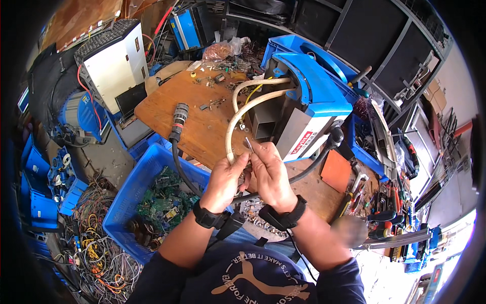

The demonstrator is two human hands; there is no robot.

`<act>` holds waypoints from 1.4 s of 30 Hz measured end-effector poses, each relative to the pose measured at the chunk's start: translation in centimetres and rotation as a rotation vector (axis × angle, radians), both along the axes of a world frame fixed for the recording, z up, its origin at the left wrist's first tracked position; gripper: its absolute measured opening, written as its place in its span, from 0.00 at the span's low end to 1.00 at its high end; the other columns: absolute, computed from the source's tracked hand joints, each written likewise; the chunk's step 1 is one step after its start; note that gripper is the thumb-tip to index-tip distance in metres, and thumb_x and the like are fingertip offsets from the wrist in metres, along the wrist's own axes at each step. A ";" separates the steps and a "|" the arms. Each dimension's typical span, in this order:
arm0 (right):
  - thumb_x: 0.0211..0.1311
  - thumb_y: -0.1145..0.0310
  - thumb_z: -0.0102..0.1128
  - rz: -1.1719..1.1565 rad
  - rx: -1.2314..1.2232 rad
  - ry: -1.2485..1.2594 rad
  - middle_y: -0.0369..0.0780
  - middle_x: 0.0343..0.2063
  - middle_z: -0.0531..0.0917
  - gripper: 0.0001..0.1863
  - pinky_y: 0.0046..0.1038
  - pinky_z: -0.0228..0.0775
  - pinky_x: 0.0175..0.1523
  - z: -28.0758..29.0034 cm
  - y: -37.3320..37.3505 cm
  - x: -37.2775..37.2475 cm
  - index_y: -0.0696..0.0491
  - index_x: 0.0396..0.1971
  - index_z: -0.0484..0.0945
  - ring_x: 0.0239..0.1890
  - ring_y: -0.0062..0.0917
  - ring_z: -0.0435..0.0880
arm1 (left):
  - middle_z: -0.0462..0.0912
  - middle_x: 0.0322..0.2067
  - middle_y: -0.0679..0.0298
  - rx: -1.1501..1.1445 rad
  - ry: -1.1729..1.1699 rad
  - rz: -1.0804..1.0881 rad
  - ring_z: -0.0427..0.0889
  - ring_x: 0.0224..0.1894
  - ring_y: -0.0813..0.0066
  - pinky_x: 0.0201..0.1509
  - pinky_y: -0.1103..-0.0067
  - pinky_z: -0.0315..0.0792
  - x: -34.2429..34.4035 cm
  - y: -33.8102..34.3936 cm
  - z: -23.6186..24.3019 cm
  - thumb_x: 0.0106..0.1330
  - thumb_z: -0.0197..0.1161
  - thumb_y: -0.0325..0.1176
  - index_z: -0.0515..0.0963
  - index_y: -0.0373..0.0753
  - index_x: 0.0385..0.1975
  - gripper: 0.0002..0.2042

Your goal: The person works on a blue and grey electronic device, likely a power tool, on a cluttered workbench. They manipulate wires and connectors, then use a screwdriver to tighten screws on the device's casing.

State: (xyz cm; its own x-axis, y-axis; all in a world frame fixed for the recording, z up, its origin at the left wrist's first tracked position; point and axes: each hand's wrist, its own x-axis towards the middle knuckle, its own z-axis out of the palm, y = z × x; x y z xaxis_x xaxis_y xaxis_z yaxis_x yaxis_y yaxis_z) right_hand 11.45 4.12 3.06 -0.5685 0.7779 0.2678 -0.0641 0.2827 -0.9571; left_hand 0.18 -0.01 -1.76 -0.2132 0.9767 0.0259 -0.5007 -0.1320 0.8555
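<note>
Two bare hands met over the near edge of a worn brown wooden table [167, 109] strewn with small scrap. The left hand [223, 182] was closed around a pale hose [229, 134], which arched out from a blue-topped machine [316, 104] standing on the table; the right hand [270, 169] pinched a thin silvery piece [248, 144] just beside it. A blue crate [120, 218] of green circuit boards [169, 202] stood at the left, near a tangled heap of cables [104, 248] on the floor. Hand tools [387, 218] crowded the right side, and dark panels [377, 38] lined the back. The hose's near end was hidden by the left hand, the silvery piece's lower part by the fingers. Glare washed out the lower right, where a round patch was blurred.
</note>
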 end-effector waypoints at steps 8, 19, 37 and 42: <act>0.69 0.72 0.45 0.107 0.116 -0.297 0.44 0.23 0.81 0.16 0.30 0.73 0.35 1.4 0.6 2.2 0.60 0.54 0.69 0.29 0.32 0.83 | 0.73 0.16 0.66 -0.076 0.011 0.038 0.69 0.14 0.80 0.15 0.84 0.59 0.0 -0.6 1.2 0.71 0.52 0.46 0.73 0.36 0.25 0.19; 0.69 0.73 0.46 0.069 0.321 -0.329 0.44 0.20 0.82 0.17 0.28 0.75 0.30 1.9 -0.1 1.4 0.59 0.56 0.68 0.23 0.28 0.84 | 0.71 0.13 0.66 -0.096 -0.103 -0.045 0.67 0.12 0.80 0.15 0.83 0.60 -0.5 -1.1 1.5 0.72 0.50 0.44 0.73 0.37 0.24 0.18; 0.66 0.75 0.50 -0.408 0.334 -0.041 0.46 0.25 0.81 0.05 0.30 0.72 0.34 0.7 -1.3 3.5 0.59 0.38 0.72 0.30 0.33 0.83 | 0.70 0.13 0.66 -0.103 -0.059 0.041 0.65 0.12 0.78 0.17 0.81 0.60 0.2 -0.1 1.2 0.69 0.54 0.48 0.72 0.38 0.22 0.19; 0.64 0.74 0.52 -0.671 0.117 -0.174 0.49 0.29 0.82 0.07 0.34 0.72 0.40 -1.1 0.3 12.2 0.61 0.38 0.74 0.34 0.41 0.82 | 0.70 0.13 0.64 -0.071 -0.034 0.091 0.66 0.12 0.76 0.20 0.80 0.63 -0.4 -0.2 0.4 0.70 0.53 0.48 0.72 0.38 0.23 0.19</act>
State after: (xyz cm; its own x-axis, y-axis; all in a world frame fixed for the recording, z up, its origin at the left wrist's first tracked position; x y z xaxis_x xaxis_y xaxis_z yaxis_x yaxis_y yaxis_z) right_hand 23.65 4.41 2.00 -0.0178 0.9473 0.3200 0.3120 0.3093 -0.8983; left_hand -0.21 -0.16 -1.33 -0.3007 0.9524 -0.0509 -0.5180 -0.1183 0.8472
